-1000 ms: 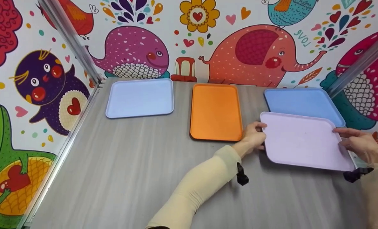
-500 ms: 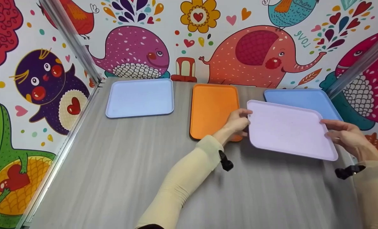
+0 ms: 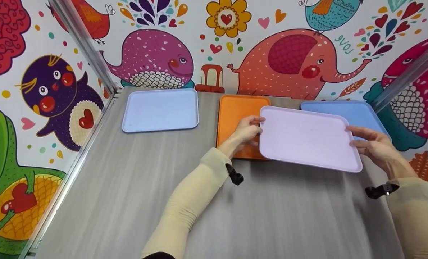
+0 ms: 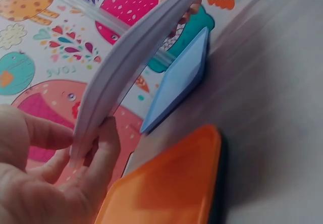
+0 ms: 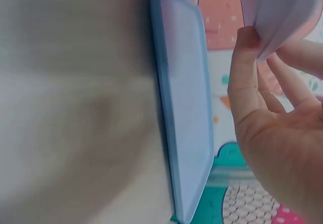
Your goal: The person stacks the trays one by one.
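Patterned wall [image 3: 214, 57]: borders the far edge of our grey table [image 3: 127, 198].
Lilac tray [image 3: 307, 138]: raised; from our head view it overlaps the orange tray [image 3: 241, 106] and blue tray [image 3: 363, 116].
Left hand [image 3: 245, 130]: thumb and fingers close together, pinching its left edge.
Right hand [image 3: 379, 146]: pinches its right edge.
Near side: grey table spreads toward us; pale-blue tray [image 3: 160, 109] lies well apart, left.

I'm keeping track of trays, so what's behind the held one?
Behind the held tray, the head view shows parts of the orange tray and blue tray, plus tabletop. Hidden there: most of the orange one's right edge and the blue one's near left part.
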Available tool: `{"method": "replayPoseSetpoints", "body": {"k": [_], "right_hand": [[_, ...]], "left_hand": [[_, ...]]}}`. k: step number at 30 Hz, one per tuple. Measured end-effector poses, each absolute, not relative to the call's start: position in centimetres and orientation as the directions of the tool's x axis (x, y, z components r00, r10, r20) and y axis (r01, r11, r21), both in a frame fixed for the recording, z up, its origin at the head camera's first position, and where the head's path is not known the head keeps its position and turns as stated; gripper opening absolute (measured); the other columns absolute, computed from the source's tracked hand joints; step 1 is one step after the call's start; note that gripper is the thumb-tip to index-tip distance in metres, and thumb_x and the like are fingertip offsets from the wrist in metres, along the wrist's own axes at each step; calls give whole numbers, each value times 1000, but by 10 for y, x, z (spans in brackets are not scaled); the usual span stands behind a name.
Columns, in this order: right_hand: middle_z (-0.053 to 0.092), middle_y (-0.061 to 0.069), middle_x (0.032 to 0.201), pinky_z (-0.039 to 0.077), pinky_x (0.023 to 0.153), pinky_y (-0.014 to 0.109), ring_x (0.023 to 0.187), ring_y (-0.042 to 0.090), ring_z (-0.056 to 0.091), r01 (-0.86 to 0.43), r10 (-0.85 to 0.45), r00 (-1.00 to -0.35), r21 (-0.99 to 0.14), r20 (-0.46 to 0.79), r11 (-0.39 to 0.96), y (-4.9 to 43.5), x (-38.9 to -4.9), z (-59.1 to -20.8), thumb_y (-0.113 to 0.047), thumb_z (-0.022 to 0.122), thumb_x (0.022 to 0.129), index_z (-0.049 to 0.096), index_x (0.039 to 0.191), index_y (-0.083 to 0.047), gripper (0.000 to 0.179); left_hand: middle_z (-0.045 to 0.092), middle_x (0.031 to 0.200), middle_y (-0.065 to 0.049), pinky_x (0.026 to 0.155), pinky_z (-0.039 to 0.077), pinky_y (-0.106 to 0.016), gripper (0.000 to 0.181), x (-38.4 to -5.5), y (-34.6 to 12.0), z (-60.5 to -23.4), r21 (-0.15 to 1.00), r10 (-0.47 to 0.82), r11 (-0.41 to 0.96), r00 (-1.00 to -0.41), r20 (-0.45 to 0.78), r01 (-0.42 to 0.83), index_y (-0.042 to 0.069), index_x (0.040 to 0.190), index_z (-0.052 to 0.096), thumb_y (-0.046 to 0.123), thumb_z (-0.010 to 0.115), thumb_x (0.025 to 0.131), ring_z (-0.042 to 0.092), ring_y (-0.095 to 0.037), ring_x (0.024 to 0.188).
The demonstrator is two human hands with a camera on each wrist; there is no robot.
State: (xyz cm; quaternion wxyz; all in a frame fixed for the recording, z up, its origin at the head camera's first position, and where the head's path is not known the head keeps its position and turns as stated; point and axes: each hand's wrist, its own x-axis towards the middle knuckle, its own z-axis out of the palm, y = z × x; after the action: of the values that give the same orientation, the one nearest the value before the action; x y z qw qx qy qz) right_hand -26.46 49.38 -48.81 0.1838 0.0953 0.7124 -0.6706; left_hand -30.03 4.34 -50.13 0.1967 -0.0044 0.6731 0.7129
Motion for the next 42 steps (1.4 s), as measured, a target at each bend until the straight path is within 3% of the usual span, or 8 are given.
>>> {"method": "replayPoseSetpoints", "body": {"k": [7, 17, 24, 28, 31, 34, 38, 42], "right_hand": [[74, -18, 132, 68, 89, 25, 108, 7, 71, 263, -156, -953, -965, -260, 3, 464, -266, -487, -1, 69, 108, 65, 159, -18, 54], [74, -10, 129, 69, 84, 29, 107, 10, 72, 228, -110, -970, -967, -216, -112, 417, -271, -483, -5, 73, 107, 62, 161, -19, 57], [69, -7, 131, 69, 84, 28, 107, 10, 71, 204, -96, -977, -971, -192, -127, 390, -272, -490, -7, 74, 107, 56, 165, -15, 61], [73, -9, 131, 68, 84, 27, 109, 10, 71, 174, -67, -984, -969, -164, -176, 376, -272, -490, -8, 74, 107, 69, 151, -18, 45], [78, -7, 124, 67, 81, 27, 104, 11, 73, 143, -9, -989, -959, -145, -244, 364, -270, -490, -4, 76, 105, 78, 132, -23, 33], [78, -4, 119, 68, 79, 27, 97, 12, 75, 109, 82, -986, -939, -143, -325, 349, -269, -491, 1, 77, 102, 79, 126, -21, 32], [76, 0, 115, 69, 77, 27, 92, 12, 77, 10, 259, -957, -909, -130, -417, 323, -271, -494, 11, 78, 96, 75, 127, -10, 37], [69, 3, 122, 68, 77, 25, 94, 13, 75, -73, 374, -920, -889, -115, -451, 297, -274, -496, 16, 77, 94, 69, 131, -6, 44]], "left_hand": [[69, 133, -10, 60, 66, -37, 45, -306, 5, -494, 949, 314, -63, -909, -275, -309, 12, 144, 69, -1, 69, 100, 71, -22, 103], [69, 129, -8, 57, 61, -29, 46, -309, -36, -488, 928, 288, -149, -913, -290, -342, 10, 147, 66, -2, 64, 103, 72, -20, 96], [70, 122, -7, 60, 64, -30, 46, -307, -58, -492, 935, 250, -190, -936, -248, -298, 9, 148, 66, -2, 64, 104, 73, -19, 90], [69, 121, -7, 60, 61, -30, 45, -305, -64, -497, 936, 190, -228, -955, -228, -269, 9, 147, 66, -3, 63, 103, 71, -18, 91], [69, 128, -10, 58, 58, -31, 46, -301, -64, -502, 935, 111, -259, -969, -222, -243, 8, 146, 68, -4, 64, 102, 69, -19, 97], [70, 138, -13, 57, 57, -33, 46, -296, -60, -508, 931, 27, -290, -975, -222, -220, 9, 144, 69, -5, 65, 101, 67, -20, 101], [70, 144, -16, 56, 55, -33, 44, -289, -50, -514, 923, -62, -338, -974, -220, -187, 9, 142, 70, -6, 65, 100, 66, -21, 99], [71, 142, -17, 53, 52, -30, 43, -282, -37, -517, 917, -144, -376, -970, -197, -130, 8, 140, 70, -7, 66, 100, 65, -21, 99]]}}
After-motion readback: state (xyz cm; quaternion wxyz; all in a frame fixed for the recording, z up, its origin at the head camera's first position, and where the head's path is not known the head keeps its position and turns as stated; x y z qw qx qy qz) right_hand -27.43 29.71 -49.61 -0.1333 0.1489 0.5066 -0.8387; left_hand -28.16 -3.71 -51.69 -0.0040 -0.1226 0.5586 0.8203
